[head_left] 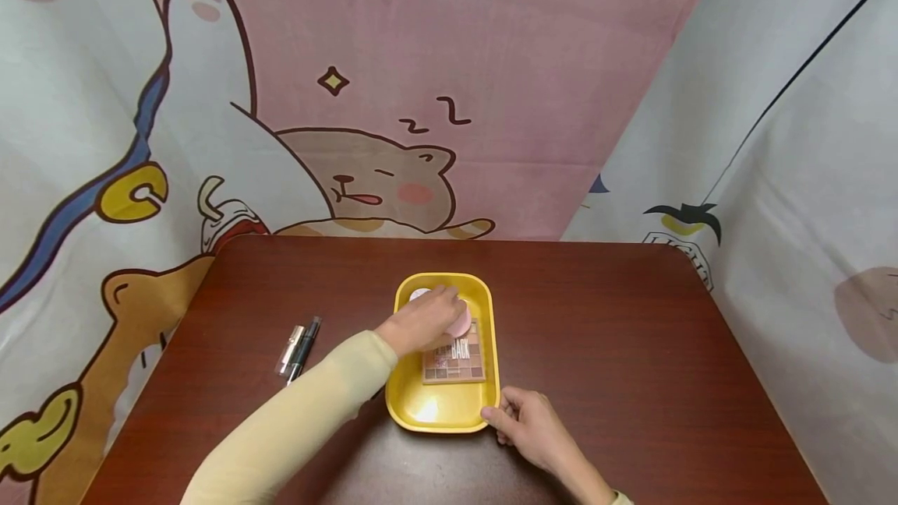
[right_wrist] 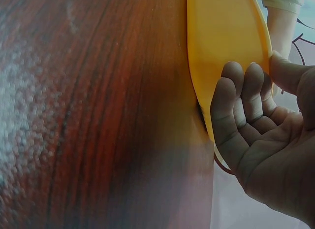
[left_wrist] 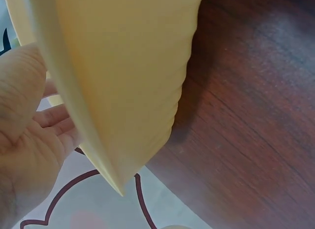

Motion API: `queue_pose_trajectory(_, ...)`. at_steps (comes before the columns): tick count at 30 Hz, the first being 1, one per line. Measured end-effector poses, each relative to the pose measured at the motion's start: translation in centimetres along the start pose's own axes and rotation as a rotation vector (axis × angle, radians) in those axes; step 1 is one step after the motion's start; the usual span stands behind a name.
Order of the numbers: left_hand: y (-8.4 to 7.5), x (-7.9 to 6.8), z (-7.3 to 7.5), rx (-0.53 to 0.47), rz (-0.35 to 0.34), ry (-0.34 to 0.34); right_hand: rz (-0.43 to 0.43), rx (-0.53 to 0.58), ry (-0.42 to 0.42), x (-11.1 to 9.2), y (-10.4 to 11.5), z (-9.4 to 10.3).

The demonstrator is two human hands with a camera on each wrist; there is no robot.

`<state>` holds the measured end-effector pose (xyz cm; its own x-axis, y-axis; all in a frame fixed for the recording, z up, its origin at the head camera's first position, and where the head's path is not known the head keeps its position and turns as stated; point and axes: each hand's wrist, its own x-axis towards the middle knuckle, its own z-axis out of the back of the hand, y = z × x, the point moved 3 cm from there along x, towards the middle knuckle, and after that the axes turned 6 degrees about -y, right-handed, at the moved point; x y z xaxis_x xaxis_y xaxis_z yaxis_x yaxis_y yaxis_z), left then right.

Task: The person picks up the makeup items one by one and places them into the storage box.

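Note:
A yellow tray [head_left: 442, 414] lies on the table, with an eyeshadow palette [head_left: 456, 369] marked "BACK" inside it. My left hand [head_left: 426, 319] reaches into the far half of the tray. Its fingers are over a pink round item [head_left: 460, 323], which overlaps the palette's far edge. A white round item [head_left: 418, 294] shows partly behind that hand. The left fingertips are hidden, so I cannot tell whether they grip the pink item. At the tray's near right corner, my right hand [head_left: 536, 425] pinches the rim, thumb on top and fingers [right_wrist: 226, 106] curled against the outer wall.
Left of the tray, a slim dark pen-like tube [head_left: 304, 347] and a shiny pale tube [head_left: 291, 349] lie side by side on the brown table [head_left: 610, 333]. A cartoon-printed cloth [head_left: 491, 84] hangs behind the table's far edge.

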<state>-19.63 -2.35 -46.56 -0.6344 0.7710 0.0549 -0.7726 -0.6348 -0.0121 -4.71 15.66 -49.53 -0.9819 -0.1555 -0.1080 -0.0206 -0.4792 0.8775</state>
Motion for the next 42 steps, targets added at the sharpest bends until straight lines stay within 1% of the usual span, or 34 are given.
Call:
queue_pose_trajectory(7, -0.2, 0.6, 0.4, -0.036, 0.009, 0.011, -0.008, 0.004, -0.004, 0.0, 0.0, 0.0)
queue_pose_trajectory(13, -0.1, 1.1, 0.2, -0.046, 0.030, 0.027, -0.016, 0.007, 0.008, 0.0, 0.0, 0.0)
queue_pose_trajectory(17, -0.1, 1.4, 0.1, -0.049, 0.033, 0.040, -0.019, -0.017, 0.012, 0.0, -0.1, 0.0)
queue_pose_trajectory(20, -0.1, 1.5, 0.1, -0.063, 0.052, 0.063, -0.031, -0.032, 0.010, 0.0, -0.1, 0.0)
queue_pose_trajectory(23, -0.1, 1.7, 0.0, -0.079, 0.071, 0.076, -0.027, -0.021, 0.006, 0.0, 0.0, -0.1)
queue_pose_trajectory(34, -0.2, 2.0, -0.2, -0.077, 0.084, 0.061, -0.035, -0.002, 0.009, 0.0, -0.1, -0.1)
queue_pose_trajectory(38, -0.3, 2.0, -0.2, -0.071, 0.083, 0.067, -0.033, -0.001, 0.008, -0.1, -0.1, -0.1)
queue_pose_trajectory(42, -0.3, 1.8, -0.1, -0.076, 0.083, 0.059, -0.037, 0.002, 0.010, 0.0, 0.0, -0.1)
